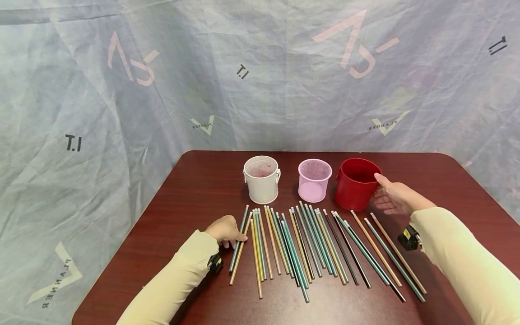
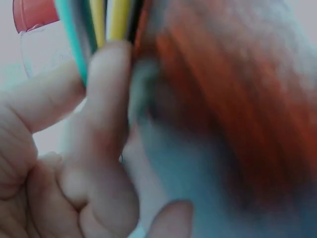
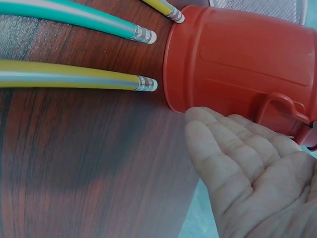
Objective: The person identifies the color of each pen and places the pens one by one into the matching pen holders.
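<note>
My left hand [image 1: 225, 230] is over the leftmost pencils, a teal pencil [image 1: 234, 259] and a yellow pencil [image 1: 237, 266] that cross under its fingertips. In the left wrist view the fingers [image 2: 109, 84] overlap several pencils and some are bent; blur hides their contact, so I cannot tell whether they pinch one. My right hand [image 1: 396, 196] holds its fingers extended beside the red bucket [image 1: 355, 187], palm toward it. In the right wrist view the fingertips [image 3: 198, 116] are right at the bucket's lower edge, below its handle [image 3: 282, 101].
A white bucket [image 1: 263, 187] and a pink mesh cup [image 1: 313, 189] stand left of the red bucket. Several yellow, teal and black pencils [image 1: 308, 253] lie spread in a row, eraser ends toward the containers, on the dark wooden table [image 1: 170, 194]. Printed grey cloth [image 1: 260, 90] hangs behind.
</note>
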Available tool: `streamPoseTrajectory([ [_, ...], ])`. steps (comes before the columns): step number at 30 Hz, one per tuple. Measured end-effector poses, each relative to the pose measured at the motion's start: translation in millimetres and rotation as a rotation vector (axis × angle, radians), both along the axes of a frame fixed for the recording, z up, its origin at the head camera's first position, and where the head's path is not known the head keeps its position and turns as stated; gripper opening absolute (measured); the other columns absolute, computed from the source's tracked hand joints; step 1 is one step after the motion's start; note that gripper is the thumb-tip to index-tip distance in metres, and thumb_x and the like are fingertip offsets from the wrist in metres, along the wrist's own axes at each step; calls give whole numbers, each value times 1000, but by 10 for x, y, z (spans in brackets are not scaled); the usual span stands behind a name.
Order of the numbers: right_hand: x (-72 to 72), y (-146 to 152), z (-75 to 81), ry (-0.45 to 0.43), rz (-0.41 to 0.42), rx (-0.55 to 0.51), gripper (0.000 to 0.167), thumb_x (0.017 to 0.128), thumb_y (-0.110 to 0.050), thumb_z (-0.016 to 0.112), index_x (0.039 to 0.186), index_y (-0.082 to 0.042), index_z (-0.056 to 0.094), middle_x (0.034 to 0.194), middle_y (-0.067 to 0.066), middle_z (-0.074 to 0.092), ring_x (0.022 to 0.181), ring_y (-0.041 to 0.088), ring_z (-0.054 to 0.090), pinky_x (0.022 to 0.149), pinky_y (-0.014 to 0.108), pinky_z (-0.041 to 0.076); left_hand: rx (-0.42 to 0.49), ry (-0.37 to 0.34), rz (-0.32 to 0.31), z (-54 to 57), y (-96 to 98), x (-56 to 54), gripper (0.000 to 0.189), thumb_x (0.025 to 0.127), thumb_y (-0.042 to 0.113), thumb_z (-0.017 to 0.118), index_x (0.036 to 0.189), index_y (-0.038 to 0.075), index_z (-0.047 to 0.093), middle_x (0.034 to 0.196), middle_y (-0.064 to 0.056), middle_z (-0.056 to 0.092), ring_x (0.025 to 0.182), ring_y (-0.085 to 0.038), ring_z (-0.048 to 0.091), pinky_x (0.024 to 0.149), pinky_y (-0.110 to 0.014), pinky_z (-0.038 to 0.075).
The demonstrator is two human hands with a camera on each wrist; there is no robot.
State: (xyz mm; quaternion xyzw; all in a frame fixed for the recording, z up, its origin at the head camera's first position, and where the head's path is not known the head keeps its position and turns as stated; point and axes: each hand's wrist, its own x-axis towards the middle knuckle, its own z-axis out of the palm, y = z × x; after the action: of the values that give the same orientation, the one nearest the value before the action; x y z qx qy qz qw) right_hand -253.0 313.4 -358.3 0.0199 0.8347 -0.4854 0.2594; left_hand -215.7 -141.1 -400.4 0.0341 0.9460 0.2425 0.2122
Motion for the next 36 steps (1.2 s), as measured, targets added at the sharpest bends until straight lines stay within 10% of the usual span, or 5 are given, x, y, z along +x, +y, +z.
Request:
streamPoseTrajectory([
  [11,19,-13,-3,21,-9,34,93,98,-57,6,135,28,18,137,44,26,126,55,36,100,57,37,155,168,90,105,-75,-56,26,82,13,75,68,9,54,57,-1,61,48,-16,62,46,-25,41],
  [22,8,-16,-51,20,-54,-37,95,97,-59,6,136,27,14,139,44,23,128,54,32,102,55,36,393,573,236,252,-32,-141,45,83,5,72,124,0,55,90,-13,72,76,-24,69,64,-34,50],
  [28,27,-43,-71,2,-58,-51,96,96,-61,5,137,26,14,140,43,24,128,53,34,100,55,39,521,729,304,355,-45,-136,36,82,0,71,116,2,60,90,-16,72,85,-28,70,68,-33,52],
  [36,23,-41,-79,1,-55,-39,99,95,-62,4,136,27,17,138,43,27,126,53,37,99,55,39,712,731,390,440,-111,-148,19,85,1,70,103,-4,65,86,-22,70,66,-19,69,63,-19,51],
])
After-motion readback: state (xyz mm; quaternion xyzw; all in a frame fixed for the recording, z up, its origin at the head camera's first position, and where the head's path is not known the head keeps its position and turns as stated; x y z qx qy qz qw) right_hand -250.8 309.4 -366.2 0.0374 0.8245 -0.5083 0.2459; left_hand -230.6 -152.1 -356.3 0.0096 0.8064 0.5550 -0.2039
